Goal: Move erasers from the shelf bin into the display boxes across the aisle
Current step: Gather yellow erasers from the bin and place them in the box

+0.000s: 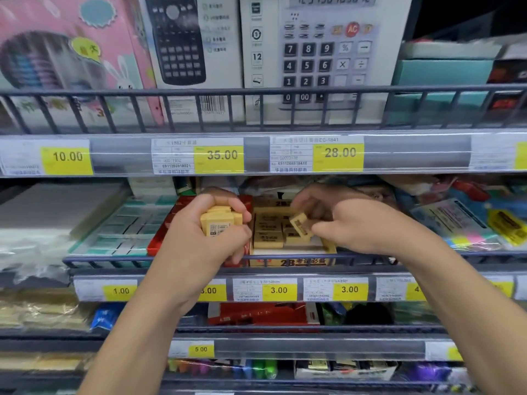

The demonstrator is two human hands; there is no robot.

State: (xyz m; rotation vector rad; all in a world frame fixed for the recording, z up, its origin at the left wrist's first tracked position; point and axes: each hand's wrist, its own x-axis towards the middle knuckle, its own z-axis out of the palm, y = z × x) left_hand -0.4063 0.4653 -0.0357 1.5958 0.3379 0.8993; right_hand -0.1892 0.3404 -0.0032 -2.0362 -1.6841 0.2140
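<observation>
Gathering yellow erasers from an open cardboard shelf bin (293, 252), I am working with both bare hands at a shop shelf. My right hand (348, 223) pinches a single eraser (299, 224) between thumb and fingertips, tilted on its corner, just above the rest of the erasers (268, 232) lying flat in rows in the bin. My left hand (211, 232) is curled tightly round a stack of erasers (219, 220); the stack pokes out between thumb and fingers, its labelled faces toward me.

To do this step well, I judge that the single eraser should go across into the left hand's stack squarely, flat side to flat side, so the pile stays neat and nothing slips. The left grip already looks full, so I would add few more before carrying the load across the aisle. The display boxes are not in view.

Relative to my fingers, the bin sits directly below and behind the right fingertips, and just to the right of the left knuckles. A red box (171, 223) lies behind and beside the left hand. Farther left of the fingers is a tray of teal packets (125, 223). The shelf's wire rail (370, 255) crosses under both wrists, with yellow price tags (279, 290) below it. Above the fingers, on the higher shelf, stand two boxed calculators (325, 52) and a pink box (71, 44).
</observation>
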